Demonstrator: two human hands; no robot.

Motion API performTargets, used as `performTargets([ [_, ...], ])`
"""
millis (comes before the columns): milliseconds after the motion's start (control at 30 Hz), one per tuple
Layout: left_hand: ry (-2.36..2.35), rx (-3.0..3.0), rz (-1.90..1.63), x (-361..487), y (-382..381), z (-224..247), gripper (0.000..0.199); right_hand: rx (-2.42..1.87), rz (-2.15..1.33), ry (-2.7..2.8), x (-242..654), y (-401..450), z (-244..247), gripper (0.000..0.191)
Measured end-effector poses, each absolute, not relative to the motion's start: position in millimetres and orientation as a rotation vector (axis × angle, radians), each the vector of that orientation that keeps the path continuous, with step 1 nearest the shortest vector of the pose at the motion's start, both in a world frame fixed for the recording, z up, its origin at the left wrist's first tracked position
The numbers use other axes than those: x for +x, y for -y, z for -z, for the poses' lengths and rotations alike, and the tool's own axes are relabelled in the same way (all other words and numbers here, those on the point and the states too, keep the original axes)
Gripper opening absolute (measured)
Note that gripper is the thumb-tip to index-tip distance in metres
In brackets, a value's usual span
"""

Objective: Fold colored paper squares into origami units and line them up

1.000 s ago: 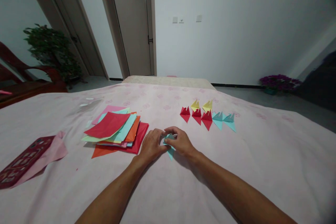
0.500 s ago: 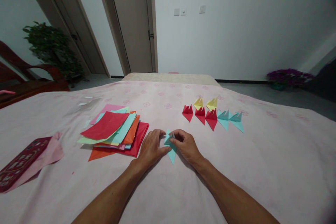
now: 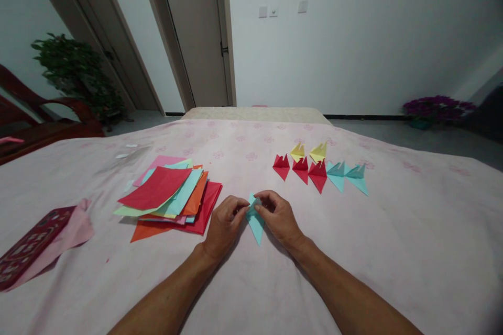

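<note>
You had the light-blue folded paper [image 3: 256, 227] between both hands, around mid-width on the cloth-covered table [image 3: 251, 293], well short of its far edge, one point toward you. Your left hand [image 3: 223, 224] had thumb and forefinger pinched on its left side; your right hand [image 3: 282, 220] clamped the upper part; other fingertips hidden. Main risk, in my judgement: a tear or stray crease, if the two pinches pulled unevenly on such a small piece. Skewed folds were likely too, since your fingers covered the top. The paper stack [image 3: 155, 188], toward the table's left edge, sat just beside your left hand; an outward elbow or knuckle swing could have scattered its loose sheets.
</note>
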State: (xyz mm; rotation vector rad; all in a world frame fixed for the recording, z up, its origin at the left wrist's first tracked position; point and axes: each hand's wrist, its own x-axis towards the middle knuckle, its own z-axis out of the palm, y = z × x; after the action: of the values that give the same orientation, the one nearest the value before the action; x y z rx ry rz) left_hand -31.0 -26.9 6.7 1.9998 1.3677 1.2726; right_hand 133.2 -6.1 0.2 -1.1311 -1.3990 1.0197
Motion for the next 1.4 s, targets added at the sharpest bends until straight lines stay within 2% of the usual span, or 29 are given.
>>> performTargets([
  [233, -1.353, 1.953, -1.265, -30.1, 26.4, -5.2, 0.010, -1.131, -1.020, 1.435, 133.3, 7.7, 0.5, 0.007],
  [533, -1.384, 1.947, -1.259, -28.6, 26.5, -7.1, 0.012, -1.114, -0.976, 1.489, 133.8, 6.7, 2.3, 0.005],
  [700, -1.422, 1.857, -1.267, -27.4, 23.9, -7.4, 0.020, -1.115, -0.863, 1.582, 133.3, 7.3, 0.4, 0.002],
  [967, -1.482, 1.729, -1.285, -20.2, 22.5, -8.9, 0.026, -1.086, -0.662, 1.692, 131.7, 8.0, -2.9, 0.011],
  [1400, -1.583, 1.632, -1.262, -18.5, 19.2, -12.2, 0.033, -1.068, -0.499, 1.752, 129.7, 8.9, -3.1, 0.015],
])
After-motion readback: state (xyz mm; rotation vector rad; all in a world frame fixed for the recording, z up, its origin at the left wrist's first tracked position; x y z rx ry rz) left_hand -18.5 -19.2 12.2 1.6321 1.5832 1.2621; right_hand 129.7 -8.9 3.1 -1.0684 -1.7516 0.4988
